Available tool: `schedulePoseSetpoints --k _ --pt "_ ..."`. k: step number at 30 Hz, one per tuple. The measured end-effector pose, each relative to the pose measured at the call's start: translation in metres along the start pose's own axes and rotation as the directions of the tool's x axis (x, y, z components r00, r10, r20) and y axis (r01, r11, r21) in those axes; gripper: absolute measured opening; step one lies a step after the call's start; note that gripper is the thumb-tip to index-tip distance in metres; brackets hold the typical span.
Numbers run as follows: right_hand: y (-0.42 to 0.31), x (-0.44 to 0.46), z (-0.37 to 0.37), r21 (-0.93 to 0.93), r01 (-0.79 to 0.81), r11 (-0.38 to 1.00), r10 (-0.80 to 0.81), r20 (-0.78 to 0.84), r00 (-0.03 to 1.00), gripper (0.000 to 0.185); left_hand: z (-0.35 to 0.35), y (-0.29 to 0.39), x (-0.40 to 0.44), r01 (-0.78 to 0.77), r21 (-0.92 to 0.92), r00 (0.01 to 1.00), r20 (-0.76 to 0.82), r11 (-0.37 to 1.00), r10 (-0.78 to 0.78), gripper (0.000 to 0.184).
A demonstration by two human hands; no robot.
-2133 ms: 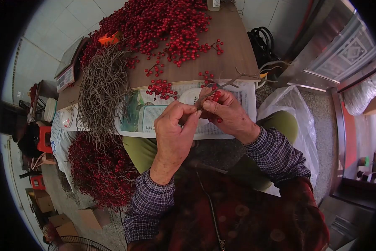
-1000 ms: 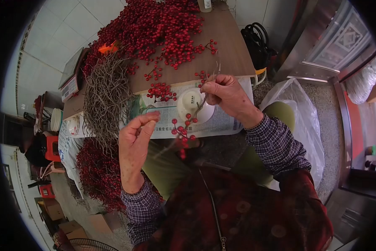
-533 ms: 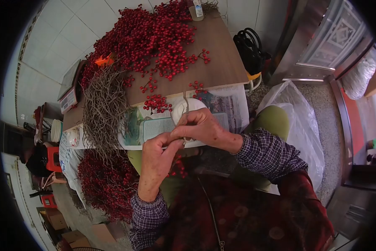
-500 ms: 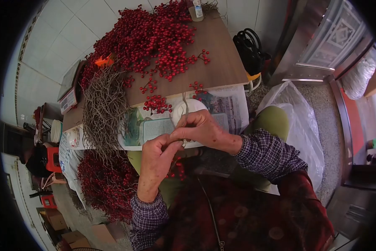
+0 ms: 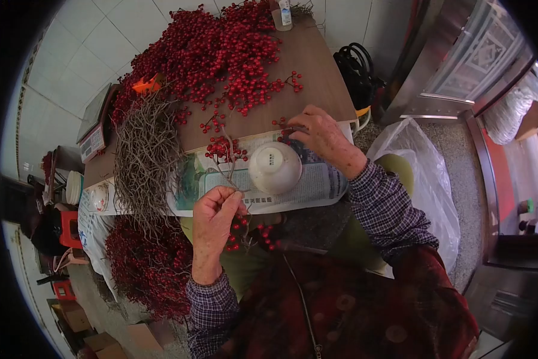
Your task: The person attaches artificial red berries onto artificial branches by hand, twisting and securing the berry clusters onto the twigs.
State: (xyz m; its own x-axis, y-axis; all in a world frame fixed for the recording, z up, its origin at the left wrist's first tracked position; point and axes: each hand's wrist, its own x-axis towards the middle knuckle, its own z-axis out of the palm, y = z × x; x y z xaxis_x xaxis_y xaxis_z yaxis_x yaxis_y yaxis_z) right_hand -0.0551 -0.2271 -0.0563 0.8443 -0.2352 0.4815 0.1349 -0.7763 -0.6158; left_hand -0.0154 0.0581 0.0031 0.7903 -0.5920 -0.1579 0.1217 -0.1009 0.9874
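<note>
My left hand [image 5: 216, 214] is closed, pinching a thin, bare-topped branch [image 5: 226, 157] between thumb and forefinger. Red berries [image 5: 267, 234] hang below that hand, above my lap. Beyond the overturned white bowl [image 5: 275, 169], my right hand [image 5: 327, 139] has its fingers curled together at a small red berry sprig [image 5: 279, 122], which they partly hide. The bowl rests on newspaper [image 5: 329, 178], upside down, between my hands. Left of it lies another berry cluster [image 5: 220, 148], with the held branch passing in front.
A large heap of red berry branches [image 5: 206, 57] covers the table's back. Bare twigs [image 5: 144, 149] hang over the left edge near a digital scale [image 5: 92, 145]. More berry branches [image 5: 149, 269] sit lower left. A plastic bag [image 5: 433, 191] stands right, and a bottle [image 5: 282, 18] at the back.
My hands have parted. The right moved away and rightward to the berry sprig, uncovering the bowl. The left still pinches the branch, whose top now leans left of the bowl.
</note>
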Motion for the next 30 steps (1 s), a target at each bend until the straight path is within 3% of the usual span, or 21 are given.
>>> schedulePoseSetpoints --k 5,7,11,13,14,16,19,22,24,26,28,30 --pt "0.011 0.005 0.012 -0.156 0.128 0.979 -0.130 -0.002 0.992 0.014 0.003 0.001 0.009 -0.014 -0.011 1.000 0.003 1.000 0.014 0.011" --pt "-0.002 0.005 0.002 -0.266 0.158 0.951 -0.200 -0.140 0.970 0.013 0.005 0.000 0.011 -0.033 -0.021 0.999 0.011 0.999 0.033 0.011" --pt "-0.017 0.005 -0.011 -0.259 0.252 0.932 -0.297 -0.148 0.944 0.014 0.010 -0.002 0.014 -0.025 0.009 0.999 0.024 1.000 0.025 0.012" --pt "-0.013 0.001 -0.007 0.174 0.153 0.973 -0.140 -0.085 0.987 0.017 0.013 -0.001 0.014 -0.018 0.025 1.000 0.018 1.000 0.018 0.013" --pt "-0.014 0.000 -0.007 0.178 0.150 0.972 -0.137 -0.084 0.987 0.017 0.014 -0.001 0.014 -0.024 0.021 1.000 0.014 0.999 0.024 0.013" --pt "-0.021 -0.002 -0.013 0.423 -0.084 0.902 0.094 -0.003 0.996 0.020 0.015 0.000 0.016 -0.025 0.025 1.000 0.006 0.999 0.025 0.013" --pt "-0.034 -0.003 -0.027 0.369 -0.149 0.917 0.159 0.003 0.987 0.021 0.017 0.001 0.028 -0.052 0.079 0.998 -0.015 0.996 0.053 0.014" --pt "-0.025 -0.004 -0.028 0.275 -0.048 0.960 0.069 -0.066 0.995 0.018 0.019 0.003 0.044 -0.093 0.246 0.993 -0.041 0.965 0.107 0.015" --pt "-0.025 -0.007 -0.031 0.280 -0.077 0.957 0.096 -0.054 0.994 0.018 0.020 0.008 0.051 -0.078 0.511 0.994 -0.028 0.856 0.108 0.016" --pt "-0.024 -0.009 -0.029 0.286 -0.109 0.952 0.125 -0.038 0.991 0.019 0.025 0.013 0.057 -0.112 0.570 0.990 -0.003 0.814 0.138 0.016" --pt "-0.022 -0.009 -0.023 0.323 0.015 0.946 0.043 -0.172 0.984 0.019 0.028 0.018 0.062 -0.149 0.625 0.985 0.024 0.767 0.171 0.016" --pt "-0.022 -0.011 -0.030 0.323 -0.008 0.946 0.050 -0.121 0.991 0.018 0.029 0.021 0.067 -0.195 0.727 0.978 0.095 0.659 0.185 0.016"
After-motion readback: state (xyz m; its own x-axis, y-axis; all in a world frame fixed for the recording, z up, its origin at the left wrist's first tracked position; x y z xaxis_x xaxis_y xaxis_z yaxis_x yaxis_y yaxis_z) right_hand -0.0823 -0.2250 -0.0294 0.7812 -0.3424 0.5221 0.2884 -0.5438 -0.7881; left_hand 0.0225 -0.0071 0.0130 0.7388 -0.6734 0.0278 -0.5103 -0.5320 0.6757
